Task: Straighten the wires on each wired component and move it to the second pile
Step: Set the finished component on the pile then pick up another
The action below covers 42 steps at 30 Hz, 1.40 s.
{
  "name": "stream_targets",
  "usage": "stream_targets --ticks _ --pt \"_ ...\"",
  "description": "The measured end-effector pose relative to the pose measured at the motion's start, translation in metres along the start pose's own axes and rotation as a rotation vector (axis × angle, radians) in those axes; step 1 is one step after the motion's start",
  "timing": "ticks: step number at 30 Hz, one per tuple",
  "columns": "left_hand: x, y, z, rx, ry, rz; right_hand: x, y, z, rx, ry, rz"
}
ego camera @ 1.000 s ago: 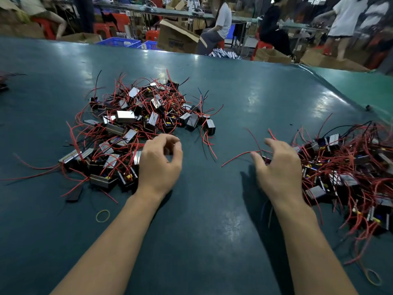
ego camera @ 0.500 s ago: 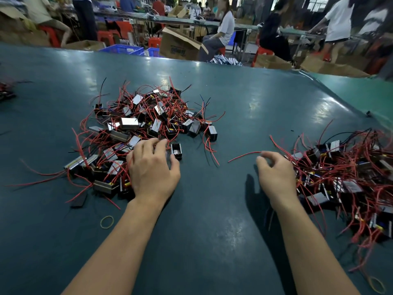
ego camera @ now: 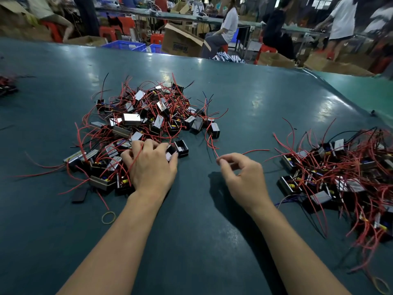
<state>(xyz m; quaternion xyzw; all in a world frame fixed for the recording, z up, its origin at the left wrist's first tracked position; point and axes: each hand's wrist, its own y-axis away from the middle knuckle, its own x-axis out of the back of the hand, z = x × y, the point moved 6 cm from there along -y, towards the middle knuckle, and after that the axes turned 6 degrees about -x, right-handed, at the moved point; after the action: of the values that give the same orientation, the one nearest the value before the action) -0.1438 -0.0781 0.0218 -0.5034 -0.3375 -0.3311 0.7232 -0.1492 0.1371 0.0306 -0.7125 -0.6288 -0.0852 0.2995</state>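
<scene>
Left hand: fingers curled into the near edge of the unsorted pile, gripping a component to lift out.
Right hand: pinched a red wire right of that pile (to pull it straight).

Overhead glare on the table; blurred, warped edges.
</scene>
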Motion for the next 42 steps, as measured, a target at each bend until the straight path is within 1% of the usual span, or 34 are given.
stream_targets --ticks 3,4,6,8,10,12,14,16,18,21,24,26,27,30,32,33,34,35,37,39,41,42 --pt "0.006 -0.006 0.0 0.04 0.067 0.065 -0.01 -0.001 0.001 0.022 0.035 -0.04" --pt "0.007 -0.011 0.002 0.029 0.085 0.07 -0.011 -0.002 0.002 0.017 0.038 -0.04" --pt "0.008 -0.023 0.005 -0.017 0.12 0.048 -0.013 -0.005 0.003 0.009 0.051 -0.037" --pt "0.01 -0.038 0.005 -0.022 0.135 0.024 -0.013 -0.006 0.003 0.01 0.057 -0.035" --pt "0.009 -0.059 0.005 -0.009 0.097 -0.019 -0.013 -0.006 0.004 0.011 0.057 -0.032" --pt "0.007 -0.083 0.006 0.003 0.008 -0.079 -0.012 -0.007 0.004 0.012 0.048 -0.029" --pt "0.003 -0.101 0.008 0.031 -0.091 -0.174 -0.011 -0.008 0.006 0.001 0.037 -0.021" --pt "-0.002 -0.108 0.008 0.057 -0.166 -0.263 -0.01 -0.008 0.008 -0.007 0.021 -0.018" --pt "-0.005 -0.108 0.01 0.048 -0.206 -0.284 -0.01 -0.008 0.008 -0.009 0.01 -0.022" --pt "0.004 -0.103 0.021 0.04 -0.15 -0.194 -0.009 -0.009 0.009 -0.028 -0.009 -0.018" --pt "0.029 -0.089 0.021 0.057 -0.017 0.058 -0.01 -0.01 0.009 -0.06 -0.015 -0.027" --pt "0.043 -0.072 0.016 0.088 0.13 0.207 -0.011 -0.009 0.01 -0.068 -0.013 -0.043" --pt "0.045 -0.065 0.012 0.12 0.223 0.228 -0.012 -0.009 0.01 -0.068 -0.009 -0.049" --pt "0.043 -0.053 -0.003 0.269 0.529 0.192 -0.011 -0.01 0.011 -0.082 -0.014 -0.042" --pt "0.049 -0.051 -0.009 0.295 0.634 0.237 -0.011 -0.009 0.012 -0.095 -0.023 -0.039" --pt "0.057 -0.049 -0.007 0.248 0.637 0.274 -0.011 -0.01 0.012 -0.107 -0.032 -0.042" --pt "0.066 -0.045 0.001 0.149 0.629 0.315 -0.011 -0.01 0.012 -0.122 -0.064 -0.05" --pt "0.077 -0.038 0.013 0.004 0.612 0.367 -0.011 -0.01 0.01 -0.148 -0.148 -0.068" --pt "0.093 -0.014 0.045 -0.324 0.558 0.448 -0.014 -0.01 0.005 -0.258 -0.501 -0.173" --pt "0.09 0.013 0.073 -0.577 0.531 0.401 -0.024 -0.007 -0.001 -0.428 -0.844 -0.378" --pt "0.076 0.035 0.089 -0.731 0.558 0.309 -0.029 -0.001 -0.006 -0.523 -1.002 -0.52" --pt "0.068 0.042 0.092 -0.779 0.591 0.261 -0.029 0.0 -0.006 -0.53 -1.044 -0.542"
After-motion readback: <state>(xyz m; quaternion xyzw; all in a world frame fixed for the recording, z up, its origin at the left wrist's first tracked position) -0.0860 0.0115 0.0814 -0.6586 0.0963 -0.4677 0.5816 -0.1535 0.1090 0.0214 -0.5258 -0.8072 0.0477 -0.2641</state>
